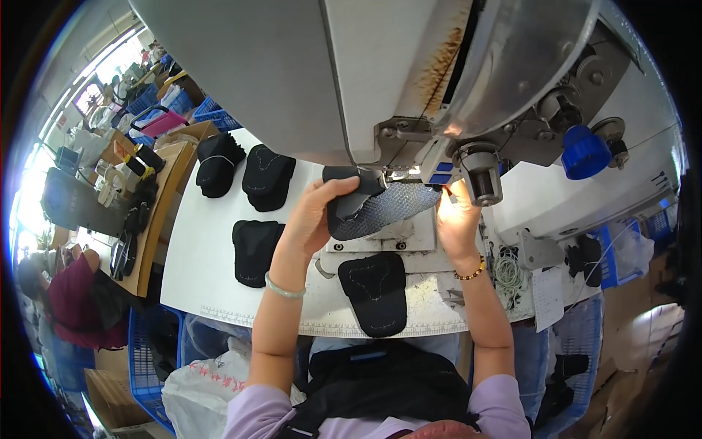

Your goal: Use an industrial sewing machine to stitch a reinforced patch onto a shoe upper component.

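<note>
Because the sewing machine (256, 73) juts over the stitching spot, the far edge of the cloth piece (395, 211) is partly hidden. It sits under the machine head, above the worktop (197, 256), grey and glossy with a mesh-like texture, its left part black. The left grip (311, 216) is clamped on that black part, thumb on top, fingers mostly out of sight. At the right edge, the right grip's (459, 219) fingertips are partly covered; I cannot tell whether they pinch.
</note>
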### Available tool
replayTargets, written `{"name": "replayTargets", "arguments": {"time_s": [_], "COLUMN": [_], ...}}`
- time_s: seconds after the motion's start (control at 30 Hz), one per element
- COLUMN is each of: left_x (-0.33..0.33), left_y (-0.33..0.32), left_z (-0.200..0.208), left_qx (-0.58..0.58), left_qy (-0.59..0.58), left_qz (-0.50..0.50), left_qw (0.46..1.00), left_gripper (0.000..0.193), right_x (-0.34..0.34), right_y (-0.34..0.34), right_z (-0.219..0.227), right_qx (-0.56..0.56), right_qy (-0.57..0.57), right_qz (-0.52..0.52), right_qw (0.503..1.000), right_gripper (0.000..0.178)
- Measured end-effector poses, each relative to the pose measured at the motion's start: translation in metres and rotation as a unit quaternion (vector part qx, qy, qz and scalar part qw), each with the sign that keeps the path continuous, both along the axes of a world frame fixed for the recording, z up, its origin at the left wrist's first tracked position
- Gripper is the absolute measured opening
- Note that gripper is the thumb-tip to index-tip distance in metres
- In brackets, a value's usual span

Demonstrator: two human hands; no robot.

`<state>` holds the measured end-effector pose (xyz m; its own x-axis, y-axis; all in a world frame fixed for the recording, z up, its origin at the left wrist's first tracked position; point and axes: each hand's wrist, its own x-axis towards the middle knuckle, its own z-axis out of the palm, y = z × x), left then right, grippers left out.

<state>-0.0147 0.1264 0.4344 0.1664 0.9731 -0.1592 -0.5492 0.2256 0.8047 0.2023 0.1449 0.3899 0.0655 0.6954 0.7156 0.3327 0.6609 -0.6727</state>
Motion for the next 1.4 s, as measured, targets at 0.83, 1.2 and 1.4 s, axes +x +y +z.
{"name": "replayTargets", "arguments": {"time_s": [0.83, 1.2, 1.4], "left_x": [0.033, 0.056, 0.011], "left_y": [-0.029, -0.047, -0.052], "left_z": [-0.019, -0.016, -0.032], "left_qx": [0.205, 0.214, 0.32], "left_qy": [0.009, 0.076, 0.336], "left_qz": [0.12, 0.206, 0.256], "left_qw": [0.971, 0.952, 0.848], "left_gripper": [0.008, 0.013, 0.028], "right_x": [-0.015, -0.018, -0.02], "right_y": [-0.047, -0.056, -0.057], "right_z": [0.002, 0.009, 0.018], "right_qx": [-0.06, -0.222, -0.262], "right_qy": [0.04, 0.143, 0.158], "right_qz": [0.156, 0.245, 0.261], "right_qw": [0.985, 0.933, 0.916], "right_gripper": [0.039, 0.041, 0.031]}}
